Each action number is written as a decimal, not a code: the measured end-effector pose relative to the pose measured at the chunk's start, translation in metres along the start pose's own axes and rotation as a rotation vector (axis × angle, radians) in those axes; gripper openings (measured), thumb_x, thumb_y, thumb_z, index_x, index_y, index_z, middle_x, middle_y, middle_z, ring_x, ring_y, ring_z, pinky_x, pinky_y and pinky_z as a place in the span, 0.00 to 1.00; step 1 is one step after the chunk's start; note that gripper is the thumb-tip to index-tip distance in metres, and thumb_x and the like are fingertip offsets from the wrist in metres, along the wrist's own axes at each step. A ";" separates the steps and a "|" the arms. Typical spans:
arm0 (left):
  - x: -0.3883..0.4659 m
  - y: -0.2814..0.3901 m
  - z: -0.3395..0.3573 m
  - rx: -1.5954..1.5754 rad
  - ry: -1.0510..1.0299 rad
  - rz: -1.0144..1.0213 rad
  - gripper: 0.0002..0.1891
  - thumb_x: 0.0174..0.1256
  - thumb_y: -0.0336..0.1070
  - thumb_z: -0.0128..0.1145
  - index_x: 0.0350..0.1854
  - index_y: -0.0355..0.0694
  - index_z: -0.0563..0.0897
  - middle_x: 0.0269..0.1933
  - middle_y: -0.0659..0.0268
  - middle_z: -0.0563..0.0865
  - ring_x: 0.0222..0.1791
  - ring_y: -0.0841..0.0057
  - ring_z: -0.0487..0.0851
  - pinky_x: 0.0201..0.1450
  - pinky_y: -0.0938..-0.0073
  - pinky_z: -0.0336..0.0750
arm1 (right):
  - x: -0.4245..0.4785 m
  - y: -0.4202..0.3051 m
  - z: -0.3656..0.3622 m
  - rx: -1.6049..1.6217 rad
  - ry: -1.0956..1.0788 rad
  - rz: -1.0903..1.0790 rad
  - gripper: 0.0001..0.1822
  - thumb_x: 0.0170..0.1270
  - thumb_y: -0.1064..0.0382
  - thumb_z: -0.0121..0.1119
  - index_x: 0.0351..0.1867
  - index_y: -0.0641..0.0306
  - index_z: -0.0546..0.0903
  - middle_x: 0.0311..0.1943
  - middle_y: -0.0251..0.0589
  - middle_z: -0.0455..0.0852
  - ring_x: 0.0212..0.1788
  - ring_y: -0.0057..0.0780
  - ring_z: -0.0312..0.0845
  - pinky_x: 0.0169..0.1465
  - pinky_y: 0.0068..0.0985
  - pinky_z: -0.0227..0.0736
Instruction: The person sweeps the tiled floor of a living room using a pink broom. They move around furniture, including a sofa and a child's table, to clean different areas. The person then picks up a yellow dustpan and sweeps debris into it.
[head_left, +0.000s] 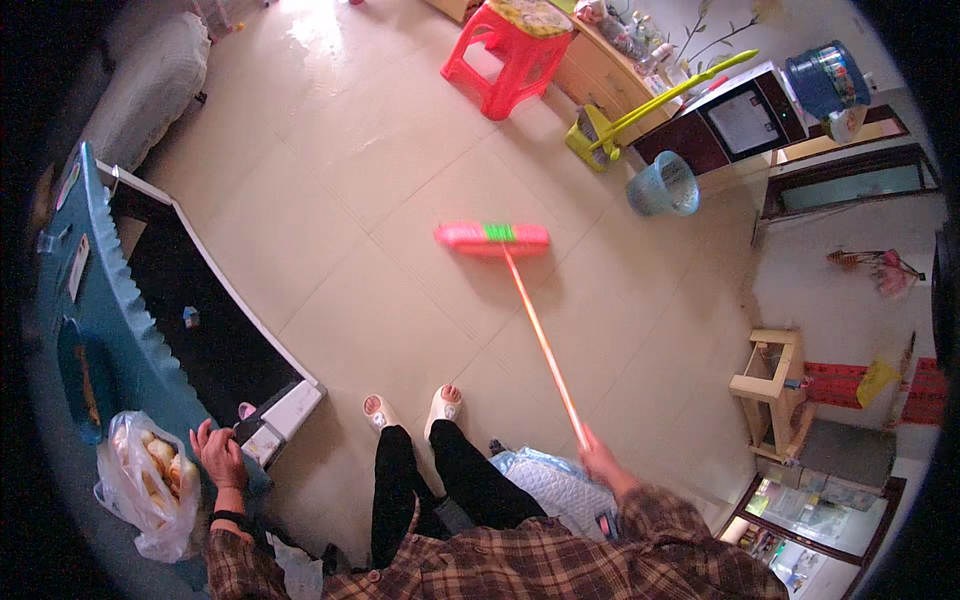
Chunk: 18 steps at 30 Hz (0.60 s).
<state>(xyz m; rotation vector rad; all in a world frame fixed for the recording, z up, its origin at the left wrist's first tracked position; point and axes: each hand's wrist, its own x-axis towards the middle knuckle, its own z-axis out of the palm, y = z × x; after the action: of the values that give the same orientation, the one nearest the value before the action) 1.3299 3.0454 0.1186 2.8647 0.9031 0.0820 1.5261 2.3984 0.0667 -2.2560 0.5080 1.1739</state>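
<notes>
My right hand is closed around the upper end of an orange-and-white mop handle. The handle runs away to a pink mop head with a green middle band, which is over the tiled floor and slightly blurred. At the near edge of a table with a teal cover, my left hand rests with its fingers spread and nothing held. Beside it on the table lies a clear plastic bag of what looks like bread or buns.
A light blue waste bin, a yellow-green dustpan and broom and a red plastic stool stand beyond the mop. A wooden stool-like frame is at right. A quilted pad lies beside my legs. The table's white-edged base juts out at left.
</notes>
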 end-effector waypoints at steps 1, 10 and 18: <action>-0.002 -0.003 -0.002 0.008 -0.009 -0.001 0.06 0.44 0.28 0.45 0.23 0.41 0.76 0.30 0.64 0.78 0.53 0.64 0.70 0.65 0.57 0.44 | -0.036 0.002 -0.001 0.047 -0.028 0.117 0.31 0.59 0.66 0.45 0.65 0.45 0.55 0.16 0.30 0.68 0.12 0.19 0.63 0.15 0.21 0.62; 0.000 -0.009 0.005 0.049 -0.042 0.027 0.06 0.41 0.28 0.47 0.24 0.41 0.76 0.30 0.64 0.77 0.54 0.63 0.68 0.65 0.54 0.43 | 0.026 -0.040 -0.013 -0.244 0.301 -0.161 0.27 0.59 0.60 0.48 0.62 0.54 0.60 0.38 0.56 0.78 0.40 0.43 0.77 0.41 0.31 0.71; 0.002 -0.014 0.007 0.114 -0.179 -0.022 0.04 0.42 0.31 0.47 0.22 0.42 0.75 0.30 0.64 0.77 0.53 0.59 0.67 0.65 0.48 0.41 | 0.192 -0.274 -0.090 -0.151 0.279 -0.140 0.28 0.61 0.56 0.45 0.63 0.39 0.55 0.21 0.45 0.76 0.12 0.33 0.68 0.15 0.33 0.66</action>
<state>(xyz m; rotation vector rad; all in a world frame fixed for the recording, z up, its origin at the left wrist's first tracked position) 1.3244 3.0569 0.1097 2.9056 0.9305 -0.2316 1.8388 2.5415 0.0290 -2.5573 0.3680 0.8581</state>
